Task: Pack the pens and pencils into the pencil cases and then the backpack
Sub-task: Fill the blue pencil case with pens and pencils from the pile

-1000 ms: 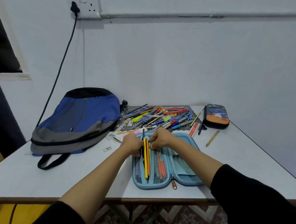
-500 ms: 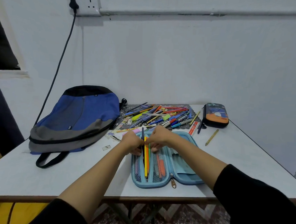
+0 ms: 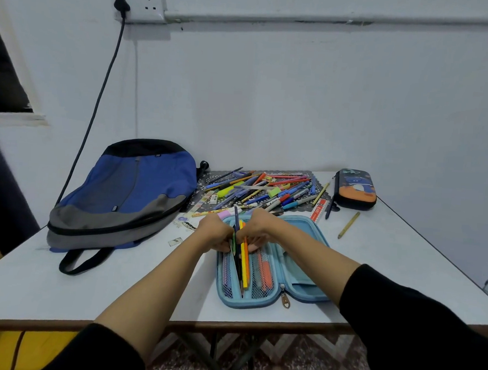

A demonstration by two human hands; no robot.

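Observation:
A light-blue pencil case (image 3: 296, 296) lies open on the white table (image 3: 119, 280) in front of me. My left hand (image 3: 216, 231) and my right hand (image 3: 256, 228) meet over its far end, both gripping a bundle of coloured pencils (image 3: 243, 258) whose tips reach down into the case's mesh pocket. Behind the case a heap of pens and pencils (image 3: 265, 190) covers a dark mat. A blue and grey backpack (image 3: 126, 195) lies flat on the left. A second, dark pencil case (image 3: 355, 189) with an orange picture sits zipped at the back right.
A loose yellow pencil (image 3: 348, 225) lies right of the open case, and a red ruler (image 3: 317, 212) by the heap. Small paper scraps (image 3: 175, 241) sit near the backpack. A black cable (image 3: 100, 92) runs from the wall socket (image 3: 138, 2) down behind the backpack.
Both hands have stayed at the case's far end with the pencil bundle. The bundle has slid a little deeper into the mesh pocket. My view has tilted down slightly.

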